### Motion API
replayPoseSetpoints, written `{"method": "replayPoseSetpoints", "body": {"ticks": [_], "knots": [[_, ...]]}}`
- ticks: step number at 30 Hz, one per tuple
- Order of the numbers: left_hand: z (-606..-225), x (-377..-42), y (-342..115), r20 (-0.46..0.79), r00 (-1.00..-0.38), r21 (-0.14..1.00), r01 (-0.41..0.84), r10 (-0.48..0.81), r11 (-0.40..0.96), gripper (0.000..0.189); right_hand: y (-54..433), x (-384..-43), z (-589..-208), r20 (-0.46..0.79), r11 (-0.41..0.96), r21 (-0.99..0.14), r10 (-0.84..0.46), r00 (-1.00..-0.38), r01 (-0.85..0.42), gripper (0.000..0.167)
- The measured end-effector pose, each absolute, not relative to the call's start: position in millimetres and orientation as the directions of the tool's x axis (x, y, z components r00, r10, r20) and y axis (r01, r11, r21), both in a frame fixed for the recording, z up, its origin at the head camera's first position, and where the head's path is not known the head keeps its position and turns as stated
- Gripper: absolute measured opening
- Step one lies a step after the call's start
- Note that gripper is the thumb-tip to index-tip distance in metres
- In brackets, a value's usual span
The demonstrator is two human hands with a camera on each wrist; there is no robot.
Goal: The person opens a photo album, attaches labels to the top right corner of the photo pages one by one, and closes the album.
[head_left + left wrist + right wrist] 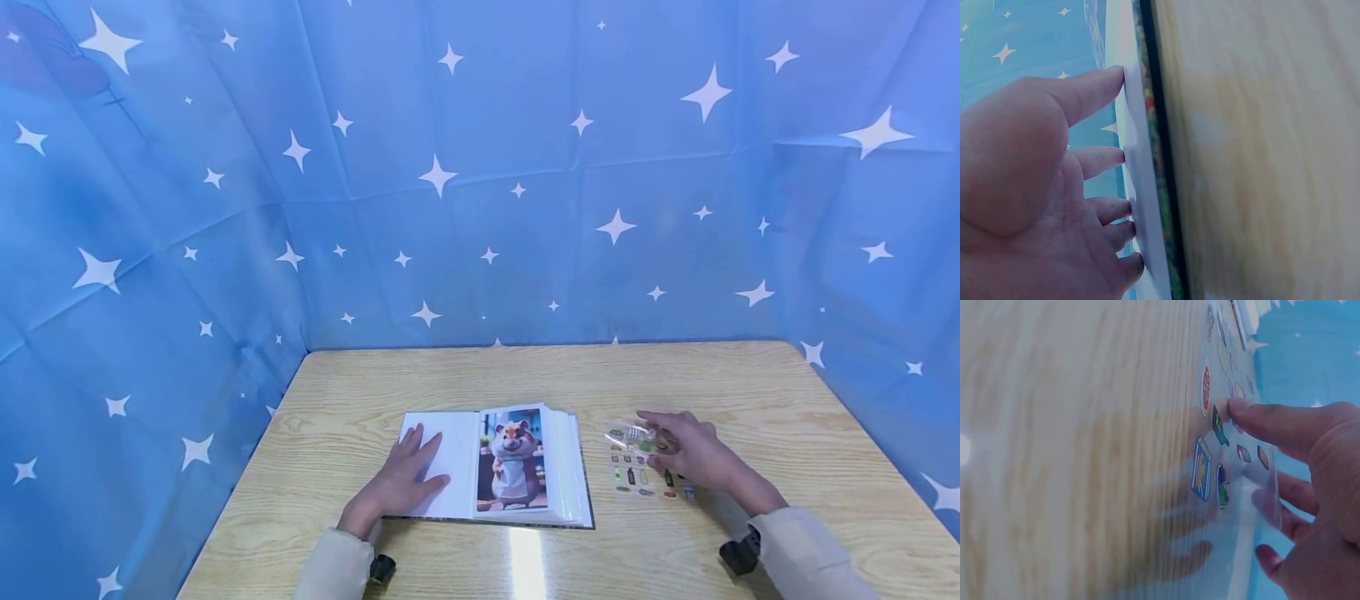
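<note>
An open photo album (570, 467) lies on the table, its right-hand page showing a picture of a hamster in an apron (513, 467). My left hand (408, 475) rests with spread fingers on the blank white left page (457, 437). In the left wrist view, the fingertips (1124, 156) touch that page, and the cover's patterned edge shows beside it. To the album's right, my right hand (693, 450) holds a clear sticker sheet (632, 458) at its right side. The thumb (1247, 412) lies against the sheet, and some fingers show through or behind it in the right wrist view.
The wood-grain table (390, 375) runs back to a blue curtain (510, 250) with white stars, which also hangs on both sides. A bright light reflection (527, 562) falls on the table in front of the album. Each wrist wears a small black device (741, 553).
</note>
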State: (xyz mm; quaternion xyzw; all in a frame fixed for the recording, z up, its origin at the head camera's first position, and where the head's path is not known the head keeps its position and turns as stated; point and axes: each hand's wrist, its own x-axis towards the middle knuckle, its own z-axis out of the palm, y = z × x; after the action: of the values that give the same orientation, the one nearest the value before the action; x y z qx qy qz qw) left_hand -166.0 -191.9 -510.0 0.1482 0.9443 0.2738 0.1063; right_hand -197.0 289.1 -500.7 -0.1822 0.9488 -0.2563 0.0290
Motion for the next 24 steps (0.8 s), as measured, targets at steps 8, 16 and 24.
{"method": "replayPoseSetpoints", "body": {"ticks": [8,16,24], "knots": [[-510.6,-166.7,-192.0,-0.116,-0.935,0.549,0.221,0.336,0.806,0.069,287.4,-195.8,-500.1,0.07,0.794,-0.504,-0.354,-0.933,-0.339,0.074],[-510.4,-165.7,-191.1,-0.106,-0.938,0.571,0.214,0.33,0.792,0.066,290.0,-195.8,-503.4,0.062,0.766,-0.559,-0.341,-0.938,-0.316,0.069],[-506.1,-163.5,-189.2,-0.097,-0.943,0.602,0.201,0.32,0.773,0.065,292.6,-197.6,-507.6,0.052,0.724,-0.63,-0.322,-0.945,-0.281,0.059]]}}
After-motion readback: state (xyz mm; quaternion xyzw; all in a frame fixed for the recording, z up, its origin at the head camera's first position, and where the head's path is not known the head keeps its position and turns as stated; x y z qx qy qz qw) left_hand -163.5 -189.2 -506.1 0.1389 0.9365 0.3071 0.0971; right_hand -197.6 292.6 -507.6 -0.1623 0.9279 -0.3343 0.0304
